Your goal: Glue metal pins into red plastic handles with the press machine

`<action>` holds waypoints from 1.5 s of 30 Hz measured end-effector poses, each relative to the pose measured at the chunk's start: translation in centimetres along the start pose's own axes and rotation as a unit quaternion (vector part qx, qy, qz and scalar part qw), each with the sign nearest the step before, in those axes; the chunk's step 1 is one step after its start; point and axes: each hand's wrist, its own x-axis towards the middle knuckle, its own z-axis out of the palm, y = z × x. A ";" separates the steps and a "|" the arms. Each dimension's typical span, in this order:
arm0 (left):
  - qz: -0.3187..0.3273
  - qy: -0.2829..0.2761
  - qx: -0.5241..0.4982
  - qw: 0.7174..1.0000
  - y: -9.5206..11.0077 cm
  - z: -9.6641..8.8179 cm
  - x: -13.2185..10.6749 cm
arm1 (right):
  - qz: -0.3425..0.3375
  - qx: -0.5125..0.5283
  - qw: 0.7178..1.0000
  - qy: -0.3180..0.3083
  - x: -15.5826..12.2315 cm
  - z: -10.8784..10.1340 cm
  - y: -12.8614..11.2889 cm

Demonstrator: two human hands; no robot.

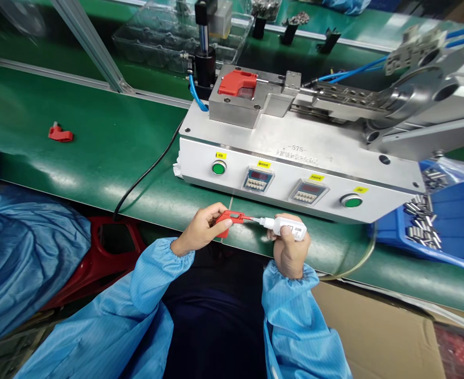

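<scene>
My left hand is closed on a red plastic part, a bent piece with a slot in it and a thin rod at its right end. Gripped in my right hand is a small white squeeze bottle with a printed label. Its narrow nozzle points left and meets or nearly meets the thin end of the red part; I cannot tell whether they touch. Both hands are over the front edge of the green bench, just in front of the machine. A similar red piece sits in the machine's metal block.
Another red part lies on the green bench to the left. A black cable runs from the machine to the bench edge. At right, a blue bin holds several metal pins. Clear trays stand behind. A blue-sleeved person is at left.
</scene>
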 end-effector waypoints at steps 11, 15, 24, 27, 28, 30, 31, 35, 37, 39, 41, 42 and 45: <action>-0.004 0.001 0.000 1.000 -0.2 -0.1 0.0 | 0.001 0.042 0.999 0.000 0.1 0.0 -0.1; -0.004 -0.005 -0.006 1.000 -0.4 -0.2 0.0 | -0.008 0.062 0.998 0.003 0.1 -0.4 -0.2; -0.014 0.004 0.006 1.000 -0.3 0.0 0.3 | -0.020 -0.020 0.998 -0.055 0.0 -0.6 0.2; -0.016 0.006 0.011 1.000 -0.3 0.0 0.2 | -0.047 -0.095 0.993 -0.061 -0.5 -0.8 0.5; -0.016 0.008 0.014 1.000 -0.3 0.0 0.1 | -0.058 -0.126 0.989 -0.058 -0.7 -1.0 0.5; -0.016 0.014 0.021 1.000 -0.5 0.2 -0.2 | -0.083 -0.195 0.976 -0.052 -1.2 -1.4 0.3; -0.014 0.018 0.024 0.999 -0.6 0.3 -0.4 | -0.094 -0.233 0.967 -0.049 -1.4 -1.6 0.2; -0.012 0.018 0.039 0.999 -1.3 0.2 -0.7 | -0.138 -0.388 0.911 -0.019 -1.6 -2.6 -0.1; -0.011 0.013 0.042 0.999 -1.6 0.1 -0.8 | -0.154 -0.451 0.879 0.011 -1.3 -2.8 -0.1; -0.010 0.009 0.040 0.999 -1.8 -0.1 -0.9 | -0.157 -0.488 0.858 0.032 -1.2 -2.9 -0.1; -0.010 0.008 0.038 0.999 -2.0 -0.1 -1.0 | -0.157 -0.500 0.851 0.036 -1.3 -2.9 -0.5; -0.011 0.007 0.037 0.999 -2.1 -0.2 -1.1 | -0.159 -0.496 0.853 0.029 -1.4 -3.1 -0.9; -0.016 0.010 0.036 0.999 -2.4 -0.2 -1.2 | -0.167 -0.464 0.870 0.000 -1.9 -5.0 -3.4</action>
